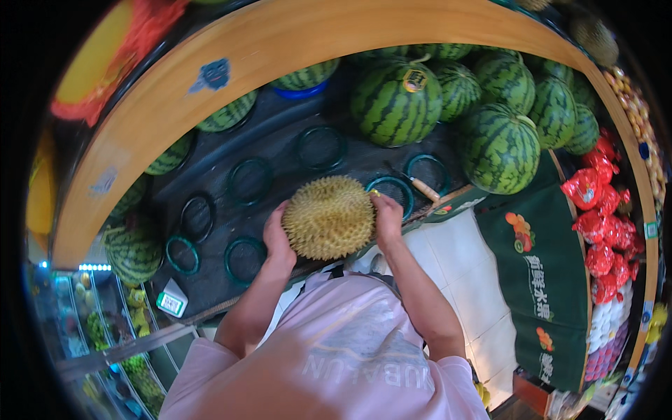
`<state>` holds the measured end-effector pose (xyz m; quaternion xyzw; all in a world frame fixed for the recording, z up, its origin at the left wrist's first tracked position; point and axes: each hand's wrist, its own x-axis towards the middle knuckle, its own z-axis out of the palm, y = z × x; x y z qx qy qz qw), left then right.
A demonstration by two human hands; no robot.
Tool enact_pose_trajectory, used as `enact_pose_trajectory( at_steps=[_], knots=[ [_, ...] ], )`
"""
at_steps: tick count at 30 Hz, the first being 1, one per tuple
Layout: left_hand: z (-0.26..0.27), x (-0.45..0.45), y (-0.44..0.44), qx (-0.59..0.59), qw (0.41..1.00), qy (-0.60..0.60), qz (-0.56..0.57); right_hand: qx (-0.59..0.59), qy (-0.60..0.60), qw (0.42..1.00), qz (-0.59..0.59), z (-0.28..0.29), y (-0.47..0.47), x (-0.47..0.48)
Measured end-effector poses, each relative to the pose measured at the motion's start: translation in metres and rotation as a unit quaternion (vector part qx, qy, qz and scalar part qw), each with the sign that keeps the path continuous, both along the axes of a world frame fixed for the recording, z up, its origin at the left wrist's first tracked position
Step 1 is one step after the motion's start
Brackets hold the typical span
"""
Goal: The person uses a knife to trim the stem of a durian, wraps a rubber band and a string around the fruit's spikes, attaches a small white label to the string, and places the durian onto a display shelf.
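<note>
A spiky yellow-green durian [329,218] is held between both hands above the front edge of a dark mat-covered display shelf [283,136]. My left hand [278,233] presses its left side, and my right hand [386,216] presses its right side, with something small and yellow near the fingertips. Just beyond the right hand, a tool with a wooden handle [424,189] lies on the shelf; its dark far end is hard to make out. Green plastic rings [250,181] lie around the durian on the mat, one of them partly behind the right hand. The durian's underside is hidden.
Striped watermelons [397,102] are grouped at the back right, with more along the left. A curved wooden ledge [294,31] arches over the far side. A price sign [171,299] stands at the lower left. Red-wrapped fruits [598,226] are at right, above a green cloth [535,273].
</note>
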<state>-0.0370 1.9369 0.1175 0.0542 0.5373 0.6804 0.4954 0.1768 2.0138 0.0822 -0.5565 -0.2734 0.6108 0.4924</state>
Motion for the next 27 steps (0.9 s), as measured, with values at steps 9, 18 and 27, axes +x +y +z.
enact_pose_trajectory(
  at_steps=[9,18,27],
  knots=[
    [-0.007,-0.004,-0.003,-0.006,0.987,0.131,-0.094,-0.036,0.091,0.995,0.018,-0.006,0.018,0.027],
    [-0.013,-0.041,-0.016,-0.021,0.990,0.074,-0.115,-0.035,-0.062,0.994,-0.079,0.010,-0.019,0.038],
    [0.042,0.004,-0.040,0.284,0.771,0.561,-0.095,-0.001,-0.048,0.984,-0.171,-0.006,-0.123,0.085]
  ],
)
